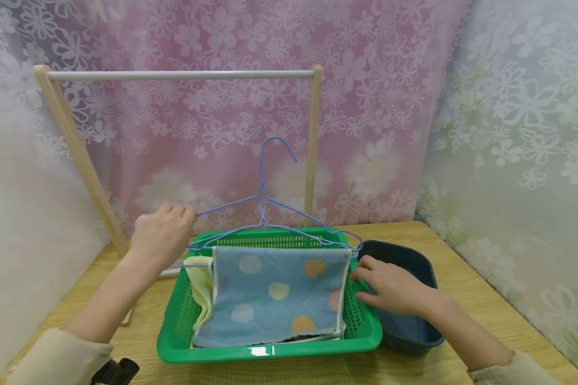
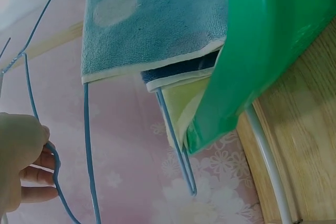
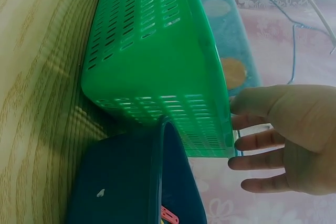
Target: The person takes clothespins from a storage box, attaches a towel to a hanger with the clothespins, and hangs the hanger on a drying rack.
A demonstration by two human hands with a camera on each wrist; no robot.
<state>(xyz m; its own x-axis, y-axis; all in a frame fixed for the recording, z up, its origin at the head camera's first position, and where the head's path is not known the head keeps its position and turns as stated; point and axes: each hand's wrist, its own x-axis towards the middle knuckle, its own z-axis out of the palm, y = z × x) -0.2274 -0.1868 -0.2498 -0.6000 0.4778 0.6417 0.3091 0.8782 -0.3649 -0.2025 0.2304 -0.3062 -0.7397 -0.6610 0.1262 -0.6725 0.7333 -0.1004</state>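
Observation:
Near the left end of a blue wire hanger (image 1: 261, 166), my left hand (image 1: 161, 235) has its fingers curled around the wire. A light blue towel with coloured dots (image 1: 279, 307) drapes over the hanger's lower bar, inside the green basket (image 1: 265, 351). My right hand (image 1: 390, 286) is by the basket's right rim, fingers spread and slightly bent near the hanger's right end. In the right wrist view those fingers (image 3: 262, 160) hold nothing. Behind the blue towel, a pale yellow towel (image 1: 199, 283) hangs on more hanger wire, mostly hidden.
A dark blue bin (image 1: 407, 345) stands against the basket's right side, with a small red clip (image 3: 169, 214) inside. Behind the basket rises a wooden rack with a white bar (image 1: 183, 75). A pink floral curtain (image 1: 375, 107) closes off the back of the wooden table (image 1: 467, 299).

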